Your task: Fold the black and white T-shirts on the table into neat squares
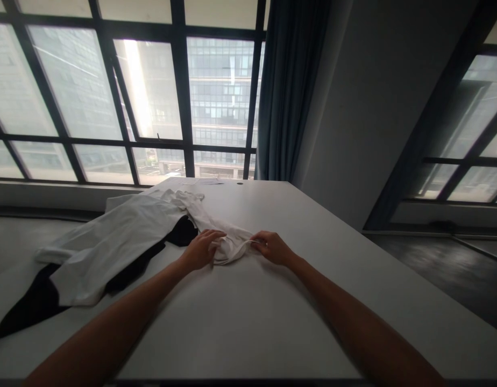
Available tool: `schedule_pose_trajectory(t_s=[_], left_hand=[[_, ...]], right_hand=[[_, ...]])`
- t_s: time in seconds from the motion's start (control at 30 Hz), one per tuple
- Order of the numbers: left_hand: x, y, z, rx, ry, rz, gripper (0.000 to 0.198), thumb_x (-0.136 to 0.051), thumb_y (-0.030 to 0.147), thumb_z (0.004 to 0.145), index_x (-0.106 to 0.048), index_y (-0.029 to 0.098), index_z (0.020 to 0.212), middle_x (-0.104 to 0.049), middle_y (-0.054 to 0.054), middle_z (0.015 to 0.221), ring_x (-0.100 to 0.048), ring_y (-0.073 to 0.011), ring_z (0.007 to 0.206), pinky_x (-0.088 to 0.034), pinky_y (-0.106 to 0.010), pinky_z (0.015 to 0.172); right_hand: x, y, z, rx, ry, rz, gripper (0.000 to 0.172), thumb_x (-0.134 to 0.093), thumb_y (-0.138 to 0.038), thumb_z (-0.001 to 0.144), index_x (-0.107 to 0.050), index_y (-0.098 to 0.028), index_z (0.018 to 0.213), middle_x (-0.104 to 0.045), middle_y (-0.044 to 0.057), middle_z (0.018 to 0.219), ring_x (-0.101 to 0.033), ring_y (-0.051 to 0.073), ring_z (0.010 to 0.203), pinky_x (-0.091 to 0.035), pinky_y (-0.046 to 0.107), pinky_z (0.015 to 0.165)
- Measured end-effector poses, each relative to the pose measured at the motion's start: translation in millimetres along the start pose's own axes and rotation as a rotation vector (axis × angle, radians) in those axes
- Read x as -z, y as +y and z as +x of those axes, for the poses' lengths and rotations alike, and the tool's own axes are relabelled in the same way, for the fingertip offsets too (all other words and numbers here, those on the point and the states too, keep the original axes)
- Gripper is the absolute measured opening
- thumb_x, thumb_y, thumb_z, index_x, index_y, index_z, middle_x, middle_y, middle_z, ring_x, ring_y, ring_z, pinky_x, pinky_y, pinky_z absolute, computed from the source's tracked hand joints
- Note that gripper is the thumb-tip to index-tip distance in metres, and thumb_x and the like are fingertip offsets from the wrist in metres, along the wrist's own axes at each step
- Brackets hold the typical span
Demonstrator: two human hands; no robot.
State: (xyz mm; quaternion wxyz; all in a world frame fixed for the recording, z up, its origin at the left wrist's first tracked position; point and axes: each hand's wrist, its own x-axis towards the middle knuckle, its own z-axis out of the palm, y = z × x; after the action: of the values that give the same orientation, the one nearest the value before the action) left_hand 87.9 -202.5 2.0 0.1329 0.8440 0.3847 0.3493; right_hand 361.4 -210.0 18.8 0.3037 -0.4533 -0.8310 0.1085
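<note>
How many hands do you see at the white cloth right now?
2. The left hand is at the left of the white cloth's near end; the right hand is at its right. No others show.

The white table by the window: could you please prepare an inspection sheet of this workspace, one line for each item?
Surface: white table, a dark round spot near its far end.
Job's things: white cloth, bunched mid-table.
Clutter: white fabric over black fabric on the left; paper at the far end.
Hands: left hand on the white cloth, firmness of hold unclear; right hand pinching its edge.
Cables: nothing seen on the table; a pale strip on the right-side floor is unclear.
Surroundings: windows ahead, one pane ajar; dark blue curtain, grey wall.
</note>
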Motion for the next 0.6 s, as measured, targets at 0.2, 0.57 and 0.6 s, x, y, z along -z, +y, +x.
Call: schedule_pose_trajectory(t_s=[0.2,0.57,0.6], left_hand=[[9.9,-2,3,-0.016,-0.164,0.411,0.03,-0.053,0.01,0.078,-0.073,0.021,0.097,-0.072,-0.008,0.1,-0.065,-0.0269,0.101,-0.044,-0.043,0.097],[-20.3,73,-12,-0.288,-0.276,-0.148,0.032,-0.05,0.03,0.095,-0.066,0.023,0.121,-0.069,-0.01,0.119,-0.063,-0.0223,0.109,-0.048,-0.034,0.096],[-20.4,65,-11,-0.257,-0.274,-0.076,0.036,-0.052,0.031,0.093,-0.063,0.022,0.127,-0.064,-0.011,0.129,-0.058,-0.0246,0.12,-0.044,-0.037,0.103]], right_hand=[[17,19,-1,0.0,-0.033,-0.115,0.018,-0.062,-0.025,0.086,-0.074,-0.02,0.098,-0.073,0.006,0.099,-0.066,0.019,0.085,-0.049,0.028,0.078],[62,80,-13,-0.487,0.17,-0.539,0.035,-0.049,-0.016,0.085,-0.075,-0.022,0.106,-0.069,0.008,0.12,-0.063,0.025,0.11,-0.045,0.035,0.095],[63,82,-15,-0.532,0.141,-0.562,0.035,-0.049,-0.016,0.085,-0.075,-0.021,0.108,-0.067,0.01,0.123,-0.062,0.027,0.112,-0.045,0.037,0.095]])
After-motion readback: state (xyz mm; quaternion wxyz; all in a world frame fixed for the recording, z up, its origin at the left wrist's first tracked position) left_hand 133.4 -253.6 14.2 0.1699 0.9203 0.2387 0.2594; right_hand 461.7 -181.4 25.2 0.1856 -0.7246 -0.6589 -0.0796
